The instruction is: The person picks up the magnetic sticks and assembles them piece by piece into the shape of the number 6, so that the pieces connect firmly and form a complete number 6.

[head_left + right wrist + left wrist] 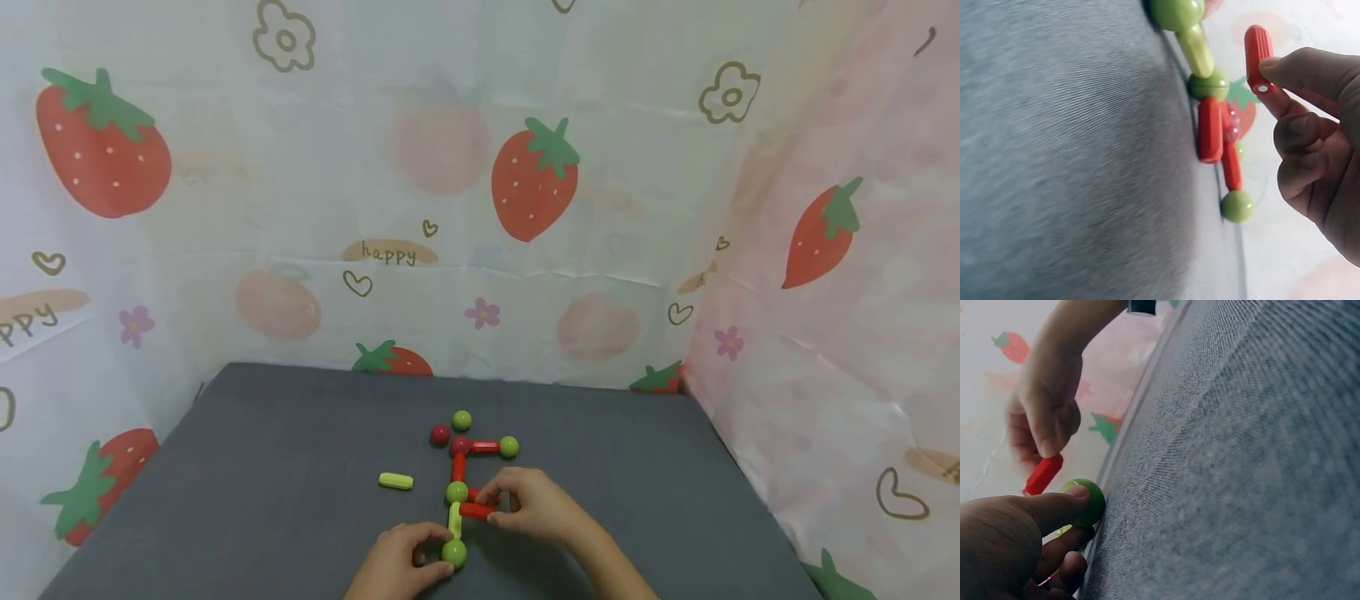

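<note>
My right hand (pixel 534 504) pinches a red stick (pixel 1259 56) between thumb and fingertip, lifted off the table; a pale magnet-like spot shows on its end. Thumb and fingers of my left hand (pixel 401 560) grip the near green ball (pixel 1088 503) of a joined figure. From that ball a yellow-green stick (pixel 454 522) runs to a middle green ball (pixel 457 492). Another red stick (pixel 1210 131) sticks out rightward there. Farther on, a red stick (pixel 458 468) leads to a red ball (pixel 460 447), whose side stick (pixel 484 447) ends in a green ball (pixel 509 447).
Left of the figure lies a loose yellow-green stick (pixel 396 481). A red ball (pixel 440 434) and a green ball (pixel 462 420) sit close by the figure's far end. Strawberry-printed cloth (pixel 645 208) walls the dark grey table (pixel 300 450) at the back and sides.
</note>
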Motion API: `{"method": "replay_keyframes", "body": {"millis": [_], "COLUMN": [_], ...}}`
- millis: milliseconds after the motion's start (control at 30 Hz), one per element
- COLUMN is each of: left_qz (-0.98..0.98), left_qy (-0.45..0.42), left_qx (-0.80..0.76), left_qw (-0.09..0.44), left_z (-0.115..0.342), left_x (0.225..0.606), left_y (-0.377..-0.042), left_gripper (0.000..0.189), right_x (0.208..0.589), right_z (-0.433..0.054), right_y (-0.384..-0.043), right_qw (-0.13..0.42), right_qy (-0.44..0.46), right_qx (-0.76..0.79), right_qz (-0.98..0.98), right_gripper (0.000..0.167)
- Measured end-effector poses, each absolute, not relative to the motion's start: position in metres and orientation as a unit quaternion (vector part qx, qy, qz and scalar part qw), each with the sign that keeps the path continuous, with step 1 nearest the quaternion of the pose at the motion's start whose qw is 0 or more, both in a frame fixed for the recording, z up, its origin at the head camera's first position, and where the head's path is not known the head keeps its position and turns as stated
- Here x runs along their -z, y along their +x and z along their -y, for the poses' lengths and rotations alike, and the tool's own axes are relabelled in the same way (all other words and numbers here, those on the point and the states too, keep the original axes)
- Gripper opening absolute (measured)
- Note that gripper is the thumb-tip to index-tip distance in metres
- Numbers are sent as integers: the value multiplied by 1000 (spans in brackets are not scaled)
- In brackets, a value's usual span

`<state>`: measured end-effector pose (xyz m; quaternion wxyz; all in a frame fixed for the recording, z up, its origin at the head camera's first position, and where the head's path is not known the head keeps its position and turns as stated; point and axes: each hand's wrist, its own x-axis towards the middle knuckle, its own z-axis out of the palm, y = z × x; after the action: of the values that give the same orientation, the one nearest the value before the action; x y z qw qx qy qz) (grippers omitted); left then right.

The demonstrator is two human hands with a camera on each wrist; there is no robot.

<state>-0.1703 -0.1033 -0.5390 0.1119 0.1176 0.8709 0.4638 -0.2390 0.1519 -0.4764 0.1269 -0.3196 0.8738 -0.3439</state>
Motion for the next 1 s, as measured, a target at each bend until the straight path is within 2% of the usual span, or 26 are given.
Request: {"method": "replay_keyframes", "body": {"millis": [333,767,1000], "left_qz": [-871,-866,-867], "left_qy": [107,102,110], "left_qx": [-465,-470,-469], "left_qw": [120,140,124], "left_z": [103,102,103], "left_x": [539,537,539], "left_y": [-171,-173,-171], "left_gripper": [33,32,33], "right_x": [497,511,514], "right_z": [-166,-172,-169], "right_y": [-230,-228,-226], "right_qw": [141,186,211], "right_qy": [-334,-317,-315], "right_qx": [359,371,376], "right_qz": [-860,-853,-846], "right_gripper": [20,20,19]}}
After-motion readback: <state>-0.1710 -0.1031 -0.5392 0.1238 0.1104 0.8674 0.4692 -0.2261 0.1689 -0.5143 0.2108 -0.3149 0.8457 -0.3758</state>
